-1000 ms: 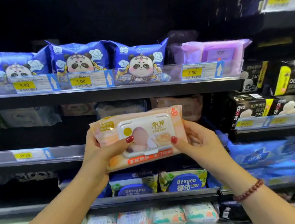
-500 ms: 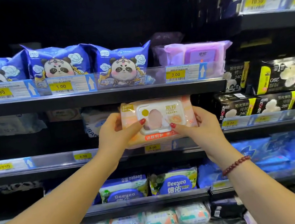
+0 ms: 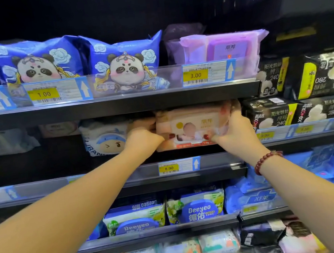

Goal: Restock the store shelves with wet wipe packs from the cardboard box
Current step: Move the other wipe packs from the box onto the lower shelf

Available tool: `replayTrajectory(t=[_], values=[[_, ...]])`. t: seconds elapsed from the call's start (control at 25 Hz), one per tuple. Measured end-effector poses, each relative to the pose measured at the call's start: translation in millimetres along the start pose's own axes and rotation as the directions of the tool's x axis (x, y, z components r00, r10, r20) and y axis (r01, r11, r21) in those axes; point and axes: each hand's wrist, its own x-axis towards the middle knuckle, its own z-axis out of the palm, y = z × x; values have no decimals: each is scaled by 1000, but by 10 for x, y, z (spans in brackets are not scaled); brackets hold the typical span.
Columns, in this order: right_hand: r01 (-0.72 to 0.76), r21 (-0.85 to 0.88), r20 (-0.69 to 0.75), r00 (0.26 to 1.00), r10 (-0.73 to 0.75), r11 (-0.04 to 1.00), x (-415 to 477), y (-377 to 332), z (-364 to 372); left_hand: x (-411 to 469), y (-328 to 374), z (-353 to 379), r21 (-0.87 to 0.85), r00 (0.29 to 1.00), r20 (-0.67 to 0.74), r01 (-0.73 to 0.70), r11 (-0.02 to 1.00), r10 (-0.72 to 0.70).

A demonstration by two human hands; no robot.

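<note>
Item: peach wet wipe pack (image 3: 191, 126), soft film body with a stiff flip lid (likely light, squashy, slick). Location: held level between the upper shelf (image 3: 116, 106) and the middle shelf (image 3: 104, 179). Your left hand (image 3: 142, 139) and right hand (image 3: 234, 130) each clasp one end, so keep hold there.
</note>
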Motion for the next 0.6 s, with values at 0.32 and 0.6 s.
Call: replayTrajectory(t=[0.32,0.6], values=[[30,-198,37,999,-24,980,44,108,116,288,-80,208,-4,996,75,-47,999,47],[18,-100,52,999,-12,995,249,145,296,464,-136,274,159,995,-7,-100,982,102]])
